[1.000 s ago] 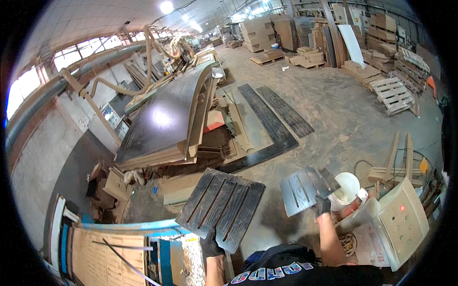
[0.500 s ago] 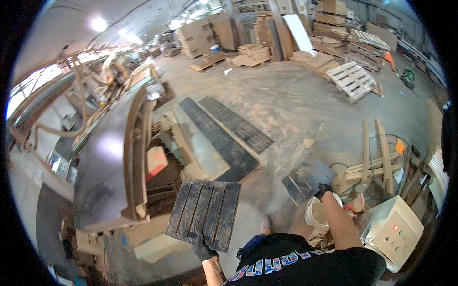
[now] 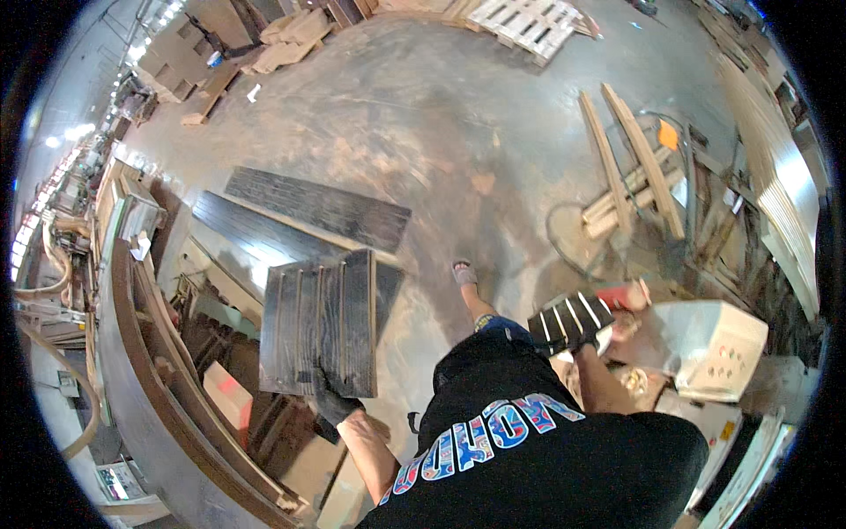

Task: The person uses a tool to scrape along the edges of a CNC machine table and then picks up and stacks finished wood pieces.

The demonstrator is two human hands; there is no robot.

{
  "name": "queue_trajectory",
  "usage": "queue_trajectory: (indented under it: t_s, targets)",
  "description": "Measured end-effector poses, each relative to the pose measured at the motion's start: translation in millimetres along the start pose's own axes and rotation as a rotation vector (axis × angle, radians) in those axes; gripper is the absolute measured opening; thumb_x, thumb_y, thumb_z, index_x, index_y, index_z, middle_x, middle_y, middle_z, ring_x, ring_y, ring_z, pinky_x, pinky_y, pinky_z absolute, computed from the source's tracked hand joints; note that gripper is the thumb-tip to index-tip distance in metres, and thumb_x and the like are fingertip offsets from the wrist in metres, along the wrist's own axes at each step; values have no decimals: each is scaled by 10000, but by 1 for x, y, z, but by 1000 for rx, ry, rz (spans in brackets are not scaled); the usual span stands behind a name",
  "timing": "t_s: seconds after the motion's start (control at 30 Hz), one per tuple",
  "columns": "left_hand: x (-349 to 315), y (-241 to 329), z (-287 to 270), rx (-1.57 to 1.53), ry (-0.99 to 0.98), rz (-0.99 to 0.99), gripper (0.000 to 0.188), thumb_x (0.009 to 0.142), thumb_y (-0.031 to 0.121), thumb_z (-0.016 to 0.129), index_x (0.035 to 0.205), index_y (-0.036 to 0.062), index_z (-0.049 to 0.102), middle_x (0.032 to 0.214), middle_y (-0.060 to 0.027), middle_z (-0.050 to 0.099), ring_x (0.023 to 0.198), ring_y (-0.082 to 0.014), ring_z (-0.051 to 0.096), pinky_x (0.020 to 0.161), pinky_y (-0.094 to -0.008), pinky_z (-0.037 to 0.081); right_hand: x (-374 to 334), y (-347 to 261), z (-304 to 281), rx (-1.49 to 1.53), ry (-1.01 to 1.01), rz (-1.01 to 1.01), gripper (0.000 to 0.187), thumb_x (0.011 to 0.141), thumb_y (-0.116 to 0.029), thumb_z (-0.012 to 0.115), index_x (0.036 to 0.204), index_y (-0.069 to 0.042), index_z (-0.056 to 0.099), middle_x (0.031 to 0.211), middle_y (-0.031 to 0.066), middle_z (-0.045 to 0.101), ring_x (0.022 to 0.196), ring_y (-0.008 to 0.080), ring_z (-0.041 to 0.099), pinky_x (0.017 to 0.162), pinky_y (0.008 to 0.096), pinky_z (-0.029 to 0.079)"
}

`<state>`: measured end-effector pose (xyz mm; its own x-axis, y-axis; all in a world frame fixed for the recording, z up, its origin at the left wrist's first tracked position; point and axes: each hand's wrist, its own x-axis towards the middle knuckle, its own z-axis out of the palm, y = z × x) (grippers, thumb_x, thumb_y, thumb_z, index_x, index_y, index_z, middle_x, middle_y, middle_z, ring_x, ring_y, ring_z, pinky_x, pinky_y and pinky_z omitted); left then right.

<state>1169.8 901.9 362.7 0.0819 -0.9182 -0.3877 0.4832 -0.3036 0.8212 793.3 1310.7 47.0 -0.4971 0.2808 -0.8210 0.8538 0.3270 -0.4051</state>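
My left hand (image 3: 333, 398), in a dark glove, grips the lower edge of a black wood-grain panel (image 3: 304, 331) cut with long parallel slots. The panel is held up on my left side, its broad face toward me. Low on my right, my gloved right hand (image 3: 582, 342) is closed on the edge of a second black slotted panel (image 3: 557, 323); pale light shows through its slots. My fingers behind both panels are partly hidden. A cream control box (image 3: 727, 348) with buttons stands just right of the second panel.
Two long dark boards (image 3: 317, 204) lie on a stack at left. A large curved-edged machine table (image 3: 145, 388) runs along my left. Wooden strips (image 3: 641, 154) and a hose lie on the floor at right. A pale pallet (image 3: 529, 22) sits far ahead.
My view has tilted down and turned right. The left panel now stands more upright. The right panel has come closer to my body, its slots now showing bright. Both hands keep their hold.
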Motion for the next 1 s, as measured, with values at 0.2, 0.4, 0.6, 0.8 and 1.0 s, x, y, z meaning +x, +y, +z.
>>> queue_trajectory:
  t_s: [0.2, 0.4, 0.6, 0.8, 1.0]
  targets:
    - [58, -8, 79, 15, 67, -137, 460, 854, 333, 615, 1201, 38, 547, 1149, -137, 591, 987, -311, 580, 842, -469, 480, 14, -76, 67, -390, 71, 67, 314, 908, -272, 512, 1110, -50, 607, 1032, 95, 610, 926, 233, 585, 773, 325, 496]
    - [132, -16, 156, -83, 111, -12, 422, 852, 171, 614, 1221, -7, 511, 1128, -141, 599, 947, -314, 593, 786, -437, 505, 62, -292, 187, -694, 110, -251, 275, 889, -228, 563, 1056, -20, 630, 1006, 114, 602, 913, 233, 577, 764, 323, 495]
    - [237, -47, 164, -242, 278, 75, 448, 828, 70, 614, 1251, 1, 484, 1115, -137, 593, 914, -293, 608, 687, -413, 541, -36, -494, 325, -630, -182, -667, 196, 880, -190, 543, 974, -54, 648, 895, 133, 626, 885, 263, 603, 744, 367, 512]
    - [369, -85, 182, -278, 329, 141, 498, 798, 11, 626, 1270, 3, 467, 1147, -121, 575, 989, -276, 576, 811, -377, 508, -20, -538, 409, -1536, 170, -1158, 319, 932, -250, 404, 1012, -57, 647, 971, 176, 657, 848, 329, 638, 734, 434, 509]
    - [449, -21, 303, -449, 290, 341, 535, 836, 57, 598, 1337, 66, 410, 1251, -122, 513, 1078, -293, 524, 875, -433, 474, -54, -510, 471, -1441, 75, -557, 297, 915, -256, 444, 1019, -81, 661, 1025, 162, 649, 943, 302, 627, 762, 417, 504]
